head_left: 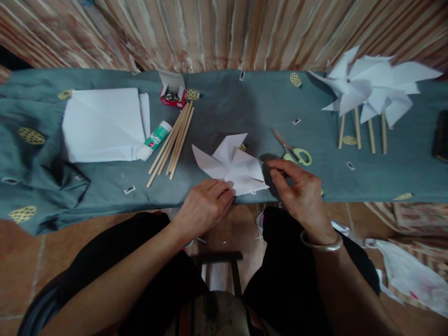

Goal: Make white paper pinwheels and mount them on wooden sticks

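A white folded paper pinwheel [233, 164] lies on the grey-blue cloth [245, 102] near its front edge. My left hand [205, 205] rests at the pinwheel's lower left, fingers curled and pressing on the paper's centre edge. My right hand [299, 191] hovers just right of the pinwheel with fingers bent together, touching nothing I can make out; a silver bangle circles its wrist. Yellow-handled scissors [294, 151] lie just beyond the right hand.
Several wooden sticks [171, 142] and a green glue stick [156, 137] lie left of the pinwheel, beside a stack of white paper [101, 123]. A small red box of pins [172, 95] sits behind. Finished pinwheels on sticks [371, 88] lie far right. A striped curtain hangs behind.
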The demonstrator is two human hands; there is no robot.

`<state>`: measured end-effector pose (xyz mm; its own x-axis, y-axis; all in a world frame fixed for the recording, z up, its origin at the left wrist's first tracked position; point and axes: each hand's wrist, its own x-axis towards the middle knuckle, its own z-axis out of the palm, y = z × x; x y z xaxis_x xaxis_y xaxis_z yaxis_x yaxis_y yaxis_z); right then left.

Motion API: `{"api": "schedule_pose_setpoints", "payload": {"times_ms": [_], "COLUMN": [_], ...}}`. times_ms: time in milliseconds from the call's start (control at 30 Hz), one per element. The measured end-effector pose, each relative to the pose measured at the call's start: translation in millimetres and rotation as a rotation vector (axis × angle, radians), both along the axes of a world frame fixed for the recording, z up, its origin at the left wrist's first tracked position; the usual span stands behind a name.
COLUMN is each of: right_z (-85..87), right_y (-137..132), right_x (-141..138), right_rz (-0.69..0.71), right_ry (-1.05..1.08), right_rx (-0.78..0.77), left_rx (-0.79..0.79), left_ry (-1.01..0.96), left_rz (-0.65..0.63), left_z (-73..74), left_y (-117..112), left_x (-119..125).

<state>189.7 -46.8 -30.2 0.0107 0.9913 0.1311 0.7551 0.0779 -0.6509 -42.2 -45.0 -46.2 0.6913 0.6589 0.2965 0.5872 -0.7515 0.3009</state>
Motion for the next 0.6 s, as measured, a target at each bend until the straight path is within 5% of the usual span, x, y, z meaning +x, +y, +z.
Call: {"api": "schedule_pose_setpoints", "payload": {"times_ms": [233,600], "right_z": [-5.8,-7.8], "right_y": [1.4,3.9], "right_x": [5.1,-4.4], "right_rz": [0.282,0.282], "right_ry": [0.11,0.146], "right_rx": [-0.064,-0.072], "left_rx": [0.032,0.039], "left_ry": [-0.007,0.051], "left_rz": [0.011,0.004], "left_z": [3.5,7.9], "left_y": [-2.1,-2.1], "left_x": [-0.5,-6.6]}}
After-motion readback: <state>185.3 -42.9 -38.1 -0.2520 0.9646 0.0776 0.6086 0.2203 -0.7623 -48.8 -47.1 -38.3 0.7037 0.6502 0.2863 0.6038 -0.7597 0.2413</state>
